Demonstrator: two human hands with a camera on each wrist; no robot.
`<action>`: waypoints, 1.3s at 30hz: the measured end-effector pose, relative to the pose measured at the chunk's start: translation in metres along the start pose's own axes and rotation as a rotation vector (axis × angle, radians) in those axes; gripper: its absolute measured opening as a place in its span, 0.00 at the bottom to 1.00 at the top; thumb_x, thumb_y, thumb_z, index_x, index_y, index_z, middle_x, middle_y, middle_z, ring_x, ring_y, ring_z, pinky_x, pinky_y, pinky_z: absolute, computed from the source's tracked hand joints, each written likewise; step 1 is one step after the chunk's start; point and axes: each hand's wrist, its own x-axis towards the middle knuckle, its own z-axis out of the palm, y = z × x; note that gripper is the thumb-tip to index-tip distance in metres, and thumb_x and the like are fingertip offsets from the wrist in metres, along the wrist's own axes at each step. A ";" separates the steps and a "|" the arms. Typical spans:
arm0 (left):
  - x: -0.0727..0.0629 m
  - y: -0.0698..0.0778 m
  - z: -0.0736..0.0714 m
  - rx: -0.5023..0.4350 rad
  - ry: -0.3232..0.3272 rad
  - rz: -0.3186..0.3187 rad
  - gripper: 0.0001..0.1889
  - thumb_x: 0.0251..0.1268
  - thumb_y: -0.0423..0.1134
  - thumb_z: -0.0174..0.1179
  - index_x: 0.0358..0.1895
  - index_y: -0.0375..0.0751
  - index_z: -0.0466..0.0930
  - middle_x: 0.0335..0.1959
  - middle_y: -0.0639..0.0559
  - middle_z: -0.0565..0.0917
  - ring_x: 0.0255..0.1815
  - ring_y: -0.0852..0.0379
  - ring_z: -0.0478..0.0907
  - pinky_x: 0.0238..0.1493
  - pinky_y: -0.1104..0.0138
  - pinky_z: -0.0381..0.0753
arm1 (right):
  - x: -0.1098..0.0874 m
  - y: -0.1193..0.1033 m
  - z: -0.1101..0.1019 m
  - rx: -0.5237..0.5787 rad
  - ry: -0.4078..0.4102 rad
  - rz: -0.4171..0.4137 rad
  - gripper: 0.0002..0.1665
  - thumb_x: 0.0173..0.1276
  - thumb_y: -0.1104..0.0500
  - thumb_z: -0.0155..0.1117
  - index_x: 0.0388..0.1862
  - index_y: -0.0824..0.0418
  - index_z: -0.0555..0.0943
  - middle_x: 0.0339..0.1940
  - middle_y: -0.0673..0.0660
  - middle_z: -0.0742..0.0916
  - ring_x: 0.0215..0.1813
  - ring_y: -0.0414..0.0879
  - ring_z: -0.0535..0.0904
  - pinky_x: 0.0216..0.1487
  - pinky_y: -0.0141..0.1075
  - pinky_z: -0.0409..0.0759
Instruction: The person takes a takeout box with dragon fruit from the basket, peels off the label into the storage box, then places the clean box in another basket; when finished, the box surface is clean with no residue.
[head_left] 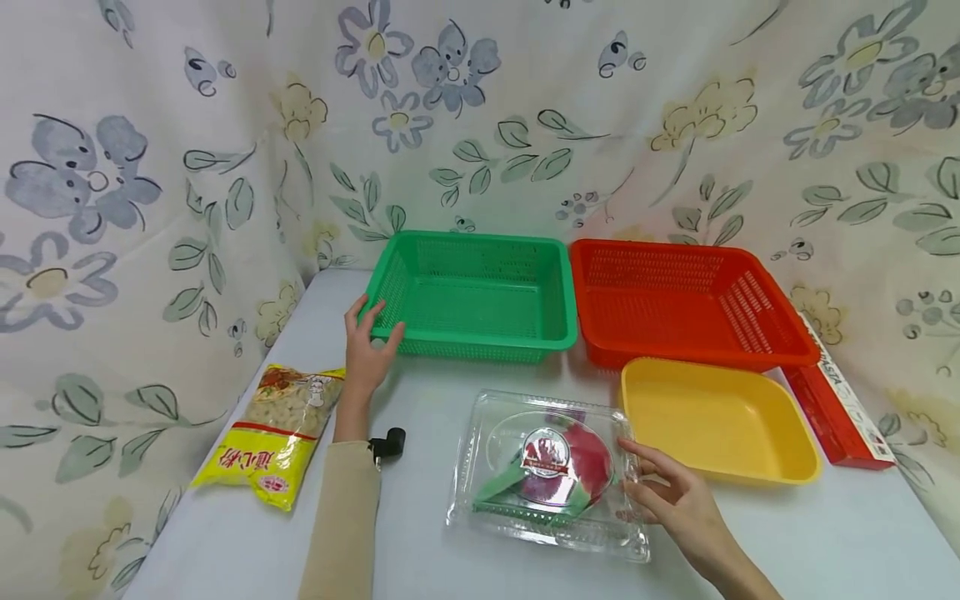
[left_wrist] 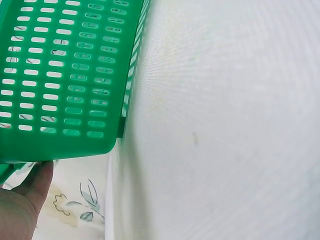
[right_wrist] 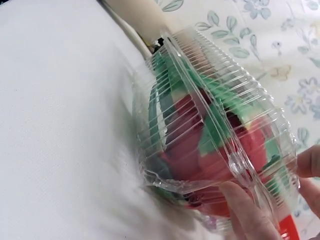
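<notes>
Container (head_left: 551, 471) by its edge in right grip (head_left: 672, 497), green basket (head_left: 480, 341) corner in left grip (head_left: 367, 348)

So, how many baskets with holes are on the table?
2: the green basket, touched by the left hand, and the red basket right of the green one. No others show.
</notes>
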 end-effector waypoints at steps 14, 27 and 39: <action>-0.009 -0.006 0.010 0.017 -0.017 -0.003 0.31 0.68 0.49 0.60 0.69 0.36 0.69 0.76 0.42 0.52 0.77 0.42 0.52 0.70 0.43 0.57 | -0.013 0.006 -0.003 -0.010 0.092 0.030 0.31 0.69 0.62 0.66 0.70 0.60 0.72 0.49 0.60 0.78 0.43 0.46 0.84 0.38 0.41 0.86; -0.002 0.003 -0.001 0.130 -0.017 0.007 0.32 0.67 0.51 0.60 0.68 0.35 0.70 0.77 0.43 0.55 0.75 0.38 0.53 0.69 0.41 0.57 | -0.011 0.009 0.000 -0.220 0.100 -0.153 0.28 0.70 0.60 0.65 0.68 0.56 0.74 0.54 0.60 0.81 0.44 0.42 0.83 0.38 0.36 0.85; 0.002 0.012 -0.007 0.139 -0.047 -0.031 0.32 0.70 0.52 0.58 0.71 0.37 0.68 0.78 0.45 0.53 0.76 0.40 0.48 0.69 0.40 0.55 | -0.009 -0.001 -0.001 -0.447 0.089 -0.199 0.29 0.71 0.55 0.64 0.70 0.50 0.73 0.50 0.59 0.85 0.44 0.52 0.85 0.36 0.39 0.86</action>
